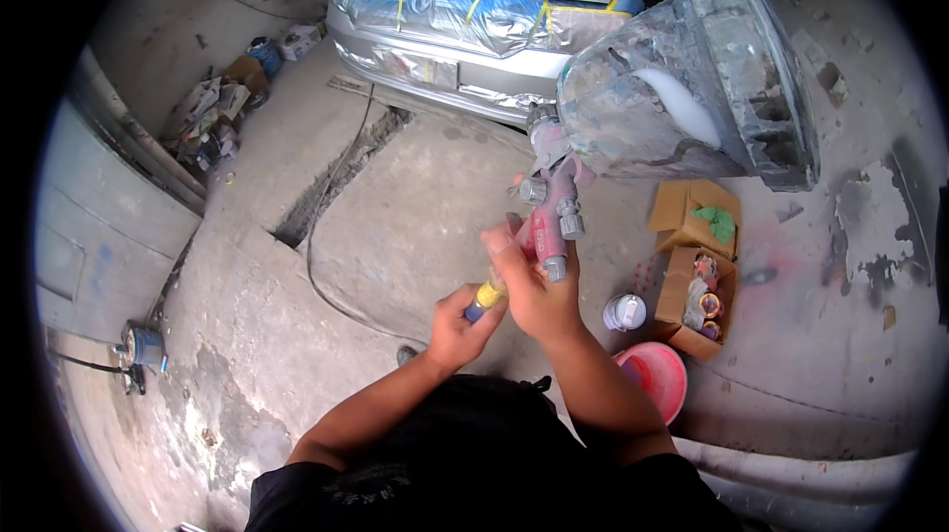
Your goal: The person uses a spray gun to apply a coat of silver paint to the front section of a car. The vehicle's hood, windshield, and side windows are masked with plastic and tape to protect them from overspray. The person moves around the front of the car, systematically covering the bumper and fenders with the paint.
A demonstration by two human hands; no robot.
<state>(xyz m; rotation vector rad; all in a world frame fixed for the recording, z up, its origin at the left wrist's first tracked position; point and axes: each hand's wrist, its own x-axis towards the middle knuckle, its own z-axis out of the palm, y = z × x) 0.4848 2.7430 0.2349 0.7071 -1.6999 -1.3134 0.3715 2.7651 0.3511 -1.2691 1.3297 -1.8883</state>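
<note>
My right hand [529, 280] grips the handle of a pink-stained spray gun [552, 198], held upright in front of me. On top of the gun sits a large paint-crusted cup [692, 87] with pale liquid showing inside. My left hand [460, 319] holds a yellow and blue hose fitting [484, 297] against the bottom of the gun's handle, right beside my right hand. Both hands are close together above the concrete floor.
A silver car [465, 8] masked with blue plastic and yellow tape stands ahead. Two open cardboard boxes [692, 275], a white lidded can [625, 311] and a pink bowl [657, 374] sit at my right. A thin hose [326, 275] crosses the cracked floor. Clutter [222, 107] lies far left.
</note>
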